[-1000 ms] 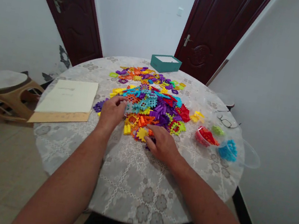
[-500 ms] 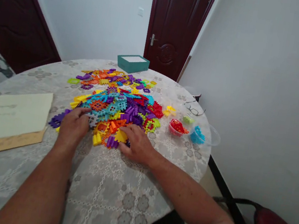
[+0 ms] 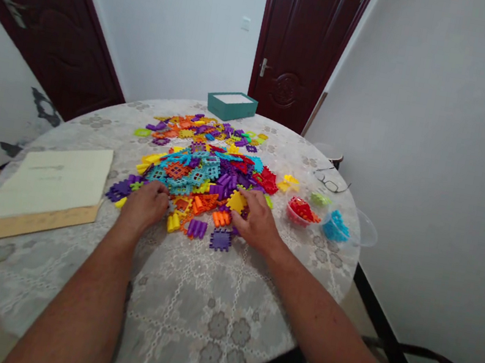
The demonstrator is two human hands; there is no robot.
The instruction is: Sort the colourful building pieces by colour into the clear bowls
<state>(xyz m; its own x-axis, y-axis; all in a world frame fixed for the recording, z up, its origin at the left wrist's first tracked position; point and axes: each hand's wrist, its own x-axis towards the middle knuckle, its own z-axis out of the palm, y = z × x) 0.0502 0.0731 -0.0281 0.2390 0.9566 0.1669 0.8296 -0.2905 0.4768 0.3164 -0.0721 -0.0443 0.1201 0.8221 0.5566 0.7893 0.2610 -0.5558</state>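
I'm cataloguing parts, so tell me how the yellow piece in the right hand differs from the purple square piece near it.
The yellow piece is brightly coloured; the purple square piece is dark. The yellow piece is held in the right hand, while the purple square piece lies on the tablecloth, unheld. Both have toothed edges.

Ylw toothed pc (image 3: 236,201) held tilted at multicol. plastic pile (image 3: 200,176).

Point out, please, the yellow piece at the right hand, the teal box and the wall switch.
Yellow piece (image 3: 235,201), head view: its flat face.
Teal box (image 3: 238,112), head view: its front wall.
Wall switch (image 3: 245,23), head view: its middle.
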